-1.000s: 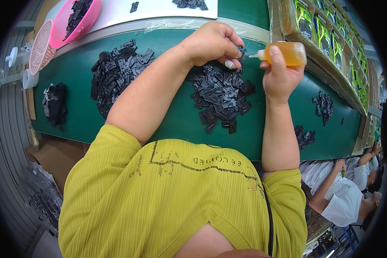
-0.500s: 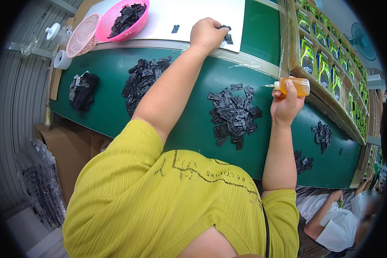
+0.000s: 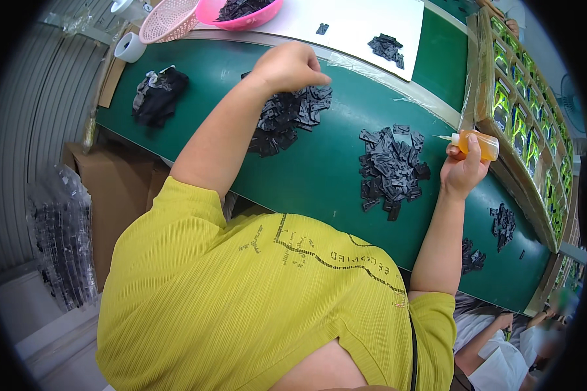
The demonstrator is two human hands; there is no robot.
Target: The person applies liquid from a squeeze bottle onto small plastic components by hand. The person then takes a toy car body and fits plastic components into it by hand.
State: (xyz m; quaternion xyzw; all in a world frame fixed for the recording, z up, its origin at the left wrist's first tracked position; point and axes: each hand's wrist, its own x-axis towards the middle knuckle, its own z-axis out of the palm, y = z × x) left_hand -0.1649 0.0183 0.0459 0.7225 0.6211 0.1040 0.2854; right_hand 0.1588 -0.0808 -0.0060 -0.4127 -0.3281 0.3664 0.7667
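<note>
My left hand [image 3: 288, 68] is above the left pile of small black plastic pieces [image 3: 277, 127], its fingers bent inward. Whatever they hold, if anything, is hidden under the hand. In my right hand [image 3: 464, 171] is a clear squeeze bottle of amber liquid [image 3: 481, 146], lying sideways with its needle tip pointing left. Just left of that hand, a second pile of black pieces [image 3: 392, 168] spreads over the green table [image 3: 319, 173]. Beyond the table's middle, a small cluster of black pieces [image 3: 387, 49] and a separate black piece [image 3: 322, 28] lie on a white board [image 3: 355, 16].
A pink bowl of black pieces [image 3: 241, 23] and a pale pink basket [image 3: 166, 25] stand far left, near a white roll [image 3: 130, 47]. A dark cloth [image 3: 160, 95] lies at left. Green packages in a carton tray [image 3: 525, 130] border the right side. Other people sit lower right.
My left hand has drawn back from the cluster on the board, leftward to the left pile. My right hand still holds the bottle. The whole view has shifted, so the table sits further right.
</note>
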